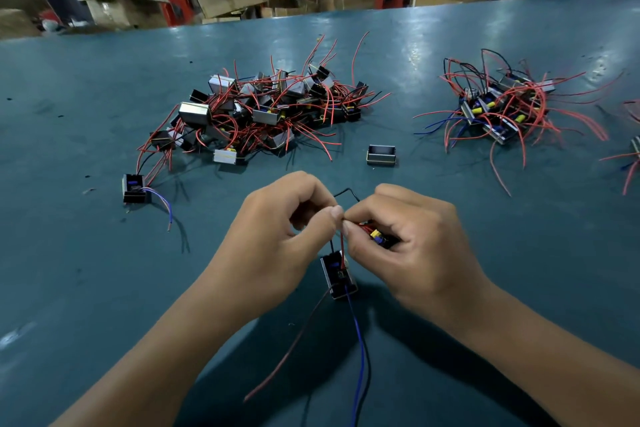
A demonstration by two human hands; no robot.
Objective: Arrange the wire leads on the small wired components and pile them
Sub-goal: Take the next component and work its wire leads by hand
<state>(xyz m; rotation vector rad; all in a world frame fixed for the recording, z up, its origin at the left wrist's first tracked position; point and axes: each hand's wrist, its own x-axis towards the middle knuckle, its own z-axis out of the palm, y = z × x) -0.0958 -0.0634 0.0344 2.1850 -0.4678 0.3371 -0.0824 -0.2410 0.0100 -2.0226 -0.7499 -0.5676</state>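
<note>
Tangling is judged the chief risk: two components are held at once, and their leads cross between the hands. The left hand (287, 218) is clenched in a pinch on a red lead (342, 246); the right hand (398, 236) is closed round a small component (377, 236) with a yellow part. A second component (337, 276) hangs just below the fingers, above the desk (86, 288), with long red, blue and black leads trailing toward the person. A hard pull could strain a lead where it joins, or the hanging piece could be dropped.

Beyond the hands, a large heap (263, 111) is spread wide, a smaller pile (502, 107) lies to the right, well apart. A lone wireless case (381, 153) and a stray component (134, 188) lie between; neither is seen to block the hands.
</note>
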